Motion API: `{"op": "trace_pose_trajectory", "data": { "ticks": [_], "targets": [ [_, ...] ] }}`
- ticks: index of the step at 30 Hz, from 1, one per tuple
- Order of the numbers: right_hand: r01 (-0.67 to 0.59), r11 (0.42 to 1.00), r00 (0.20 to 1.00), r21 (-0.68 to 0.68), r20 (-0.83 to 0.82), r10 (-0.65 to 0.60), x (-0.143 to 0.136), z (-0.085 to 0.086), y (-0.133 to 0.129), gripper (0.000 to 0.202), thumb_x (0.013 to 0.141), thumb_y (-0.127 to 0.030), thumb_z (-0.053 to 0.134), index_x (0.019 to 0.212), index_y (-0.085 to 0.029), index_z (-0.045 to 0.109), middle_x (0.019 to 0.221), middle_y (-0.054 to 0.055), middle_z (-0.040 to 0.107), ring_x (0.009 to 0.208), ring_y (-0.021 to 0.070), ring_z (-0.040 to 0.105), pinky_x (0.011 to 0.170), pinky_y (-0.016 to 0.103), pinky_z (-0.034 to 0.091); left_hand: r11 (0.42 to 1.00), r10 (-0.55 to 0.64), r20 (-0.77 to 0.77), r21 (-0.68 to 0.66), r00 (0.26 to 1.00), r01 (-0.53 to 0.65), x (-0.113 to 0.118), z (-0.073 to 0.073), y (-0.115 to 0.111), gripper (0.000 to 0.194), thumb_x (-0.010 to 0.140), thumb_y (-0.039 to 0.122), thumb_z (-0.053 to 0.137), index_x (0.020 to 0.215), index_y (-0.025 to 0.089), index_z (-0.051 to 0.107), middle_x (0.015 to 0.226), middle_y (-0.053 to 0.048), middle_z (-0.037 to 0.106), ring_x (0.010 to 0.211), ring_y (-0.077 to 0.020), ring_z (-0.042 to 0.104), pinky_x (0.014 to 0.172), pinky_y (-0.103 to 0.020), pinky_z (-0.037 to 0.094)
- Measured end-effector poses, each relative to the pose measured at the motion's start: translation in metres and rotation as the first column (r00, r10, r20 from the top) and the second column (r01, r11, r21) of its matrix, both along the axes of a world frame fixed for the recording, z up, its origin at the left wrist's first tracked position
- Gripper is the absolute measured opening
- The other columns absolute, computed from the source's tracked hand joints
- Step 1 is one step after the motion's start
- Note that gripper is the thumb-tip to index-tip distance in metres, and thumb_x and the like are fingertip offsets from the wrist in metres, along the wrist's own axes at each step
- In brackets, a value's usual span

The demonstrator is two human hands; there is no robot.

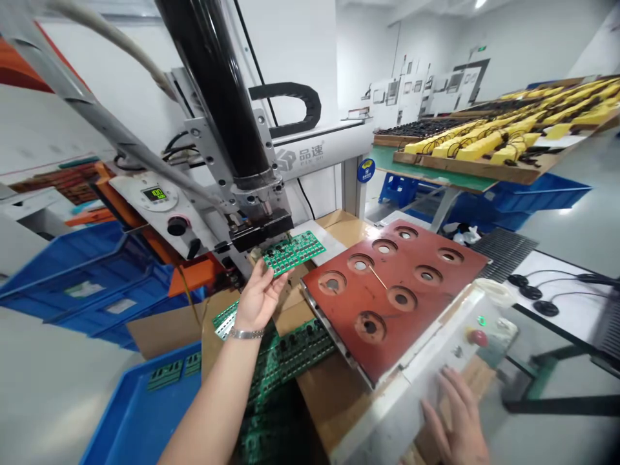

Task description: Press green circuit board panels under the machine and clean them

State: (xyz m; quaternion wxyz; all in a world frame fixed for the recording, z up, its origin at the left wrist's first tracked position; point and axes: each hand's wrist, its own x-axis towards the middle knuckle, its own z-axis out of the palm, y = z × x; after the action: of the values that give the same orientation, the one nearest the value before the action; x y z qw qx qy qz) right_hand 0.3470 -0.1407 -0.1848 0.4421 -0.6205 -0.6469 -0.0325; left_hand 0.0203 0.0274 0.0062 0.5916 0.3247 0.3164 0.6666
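A green circuit board [295,252] is held at its near left corner by my left hand [261,294], thumb and fingers closed on it. The board is tilted just below the black head [261,229] of the machine. My right hand [455,413] lies with fingers spread against the white front panel [436,368], below the red button [478,337] and a lit green button [481,320]. Between the hands is a red-brown fixture plate [358,310] with several round recesses. A thin stick [378,276] lies across it. More circuit boards [290,355] lie below my left wrist.
A blue bin [140,413] with boards stands at lower left, stacked blue crates [97,278] behind it. At right, black round parts with cables [533,292] lie on a white surface. Yellow parts [465,139] fill trays on a green table [436,169].
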Motion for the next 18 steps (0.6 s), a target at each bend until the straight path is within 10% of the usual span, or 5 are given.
{"op": "trace_pose_trajectory", "data": {
  "ticks": [18],
  "targets": [
    [-0.018, 1.0, 1.0, 0.021, 0.022, 0.018, 0.0032, -0.0043, 0.0004, 0.051, 0.084, -0.043, 0.049, 0.127, -0.018, 0.04, 0.128, 0.015, 0.043, 0.122, 0.0339, 0.041, 0.096, 0.056, 0.039, 0.999, 0.04, 0.016, -0.003, 0.999, -0.04, -0.0083, 0.0019, -0.0049, 0.024, 0.078, 0.006, 0.058, 0.096, 0.022, 0.063, 0.098, 0.0, 0.07, 0.094, -0.0158, 0.066, 0.074, -0.018, 0.054]
  ]
}}
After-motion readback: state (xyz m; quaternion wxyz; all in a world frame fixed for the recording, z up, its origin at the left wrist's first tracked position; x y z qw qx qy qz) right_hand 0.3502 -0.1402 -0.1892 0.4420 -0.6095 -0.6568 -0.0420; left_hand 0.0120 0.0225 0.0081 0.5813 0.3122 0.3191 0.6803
